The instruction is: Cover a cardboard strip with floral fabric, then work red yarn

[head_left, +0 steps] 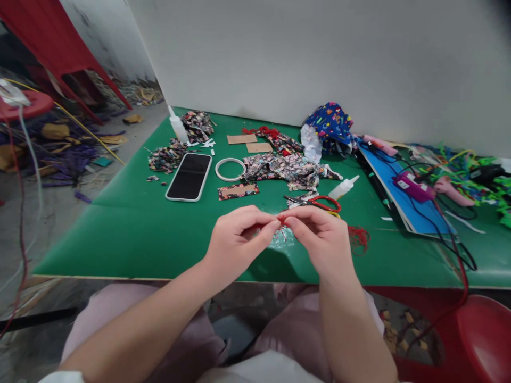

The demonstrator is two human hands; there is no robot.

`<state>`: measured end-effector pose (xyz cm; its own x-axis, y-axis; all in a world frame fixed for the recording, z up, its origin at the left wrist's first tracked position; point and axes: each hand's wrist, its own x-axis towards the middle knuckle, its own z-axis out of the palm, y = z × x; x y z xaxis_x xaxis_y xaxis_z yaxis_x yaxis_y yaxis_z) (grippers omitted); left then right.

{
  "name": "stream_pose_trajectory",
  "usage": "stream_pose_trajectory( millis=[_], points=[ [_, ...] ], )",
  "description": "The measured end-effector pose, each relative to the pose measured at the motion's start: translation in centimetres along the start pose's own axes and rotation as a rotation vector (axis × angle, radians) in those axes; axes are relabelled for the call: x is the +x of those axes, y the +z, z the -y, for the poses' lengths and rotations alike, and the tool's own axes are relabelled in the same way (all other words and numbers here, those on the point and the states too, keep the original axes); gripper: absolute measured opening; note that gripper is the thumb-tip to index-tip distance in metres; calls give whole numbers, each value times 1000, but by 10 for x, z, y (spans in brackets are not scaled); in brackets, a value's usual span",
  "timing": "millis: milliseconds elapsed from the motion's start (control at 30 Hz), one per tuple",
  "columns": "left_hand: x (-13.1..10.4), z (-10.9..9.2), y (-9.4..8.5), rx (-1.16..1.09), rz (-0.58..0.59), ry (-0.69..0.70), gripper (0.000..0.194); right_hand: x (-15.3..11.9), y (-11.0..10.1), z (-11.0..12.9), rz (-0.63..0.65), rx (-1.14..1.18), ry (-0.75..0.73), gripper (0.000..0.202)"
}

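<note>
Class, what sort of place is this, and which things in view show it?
Probably a small craft workshop: scissors, a white nozzle bottle and patterned fabric share the green table, and scraps litter the floor.

Matt red thread (359, 239), tabletop (159, 234) — smooth, glossy

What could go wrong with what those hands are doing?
The small red piece pinched by the left hand and right hand might slip. The scissors lie just beyond the hands, so a blade could nick one. The dark red cable hanging over the green table's edge could get snagged.
</note>
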<state>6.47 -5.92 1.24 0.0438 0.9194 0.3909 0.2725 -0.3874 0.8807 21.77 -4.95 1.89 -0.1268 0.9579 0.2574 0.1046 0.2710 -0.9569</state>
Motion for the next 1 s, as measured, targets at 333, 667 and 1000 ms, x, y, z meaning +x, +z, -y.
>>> stream_pose_trajectory(
  millis=[333,667,1000],
  points=[
    [0,0,0,9,23,7,11,-3,3,-2,-42,-77,-45,6],
    [0,0,0,-6,35,-35,11,-4,7,-4,-49,-57,-25,4],
    [0,2,0,31,-46,-15,10,-3,6,-1,-2,16,-38,11]
  ],
)
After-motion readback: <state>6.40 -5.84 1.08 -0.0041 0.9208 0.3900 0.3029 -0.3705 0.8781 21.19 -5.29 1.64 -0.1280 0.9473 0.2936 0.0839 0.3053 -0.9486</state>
